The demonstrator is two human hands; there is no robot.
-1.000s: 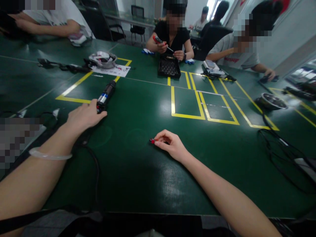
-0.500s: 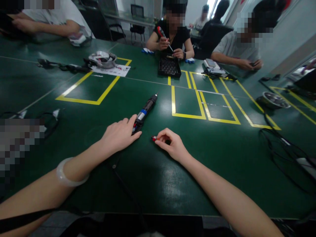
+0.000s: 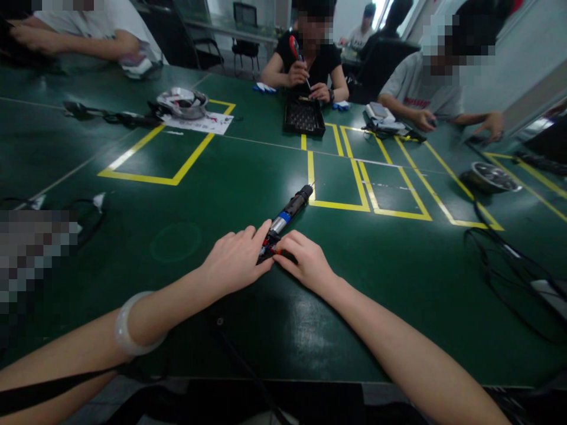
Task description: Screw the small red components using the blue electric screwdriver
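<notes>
An electric screwdriver (image 3: 287,217), black with a silver and blue band, lies slanted on the green table, its tip pointing away to the right. Its rear end seems uncovered, showing small red and dark parts. My left hand (image 3: 237,257) is closed around that rear end, thumb below and fingers above. Right at the same end, my right hand (image 3: 308,257) pinches a small red-orange part (image 3: 278,249). Fingers mostly hide this part, and I cannot tell whether it is seated in the tool.
Yellow tape boxes mark the green table (image 3: 212,206). Across it, a person holds a red-handled tool (image 3: 294,47) over a black tray (image 3: 303,121). Other people sit left and right. A metal bowl (image 3: 182,105), a round metal part (image 3: 491,177) and black cables (image 3: 500,265) lie around.
My left hand has slid the screwdriver right and toward me. Its rear end now meets the red-orange part in my right hand, which has barely moved.
</notes>
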